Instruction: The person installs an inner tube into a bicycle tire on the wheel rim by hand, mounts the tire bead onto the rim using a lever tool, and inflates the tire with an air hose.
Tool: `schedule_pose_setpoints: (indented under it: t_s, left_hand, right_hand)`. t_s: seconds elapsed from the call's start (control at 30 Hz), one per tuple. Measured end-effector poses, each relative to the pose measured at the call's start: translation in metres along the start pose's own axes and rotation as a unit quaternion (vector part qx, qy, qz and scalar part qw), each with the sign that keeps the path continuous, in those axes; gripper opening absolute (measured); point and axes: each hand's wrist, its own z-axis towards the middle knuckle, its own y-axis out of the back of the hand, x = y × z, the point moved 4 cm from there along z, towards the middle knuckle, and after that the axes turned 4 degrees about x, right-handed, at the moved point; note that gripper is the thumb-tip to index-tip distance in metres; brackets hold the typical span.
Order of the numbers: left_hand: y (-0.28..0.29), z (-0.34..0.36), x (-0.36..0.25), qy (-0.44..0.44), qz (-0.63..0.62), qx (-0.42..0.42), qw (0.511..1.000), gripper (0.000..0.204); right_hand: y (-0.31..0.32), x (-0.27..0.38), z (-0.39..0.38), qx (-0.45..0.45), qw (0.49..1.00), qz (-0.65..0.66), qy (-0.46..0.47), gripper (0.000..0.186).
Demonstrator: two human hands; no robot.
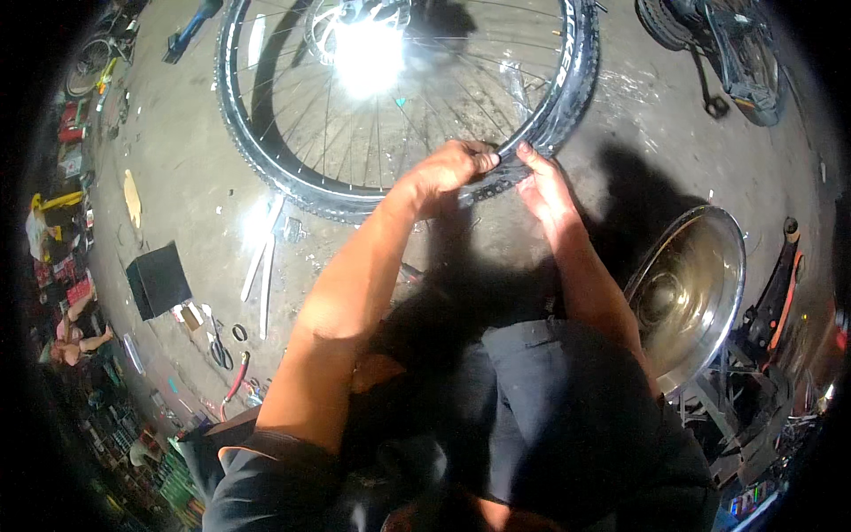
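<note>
A bicycle wheel with a black knobby tire is in front of me, its near edge close to my hands. My left hand is closed over the near right part of the rim and tire, thumb pointing right. Just to its right, my right hand grips the same tire from the outer side, thumb on top by the rim. Between the hands, the tire's sidewall looks pulled away from the rim, though shadow blurs the detail. Thin spokes run to the hub, where a strong white glare hides part of the middle.
A shiny metal basin stands by my right arm. Bicycle parts lie at the far right. To the left are a black box, scissors, pale strips and a blue tool. Cluttered goods line the left edge.
</note>
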Motion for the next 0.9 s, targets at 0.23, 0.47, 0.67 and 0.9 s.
schedule_pose_setpoints:
  t_s: [0.23, 0.47, 0.67, 0.9]
  left_hand:
    - [-0.001, 0.005, -0.004, -0.05, 0.128, -0.01, 0.99, 0.04]
    - [-0.014, 0.004, -0.005, -0.015, 0.249, -0.104, 0.963, 0.041]
    - [-0.023, -0.005, -0.016, 0.063, 0.291, -0.174, 0.939, 0.041]
    - [-0.014, -0.06, -0.014, -0.201, 0.509, -0.191, 0.815, 0.043]
  right_hand:
    - [0.01, 0.003, 0.007, 0.06, 0.998, 0.006, -0.012, 0.033]
    - [0.022, 0.002, 0.013, 0.083, 0.996, 0.003, -0.042, 0.032]
    - [0.022, 0.009, 0.018, 0.103, 0.994, -0.028, -0.031, 0.029]
    - [-0.003, 0.008, -0.01, -0.058, 0.996, -0.064, -0.036, 0.019]
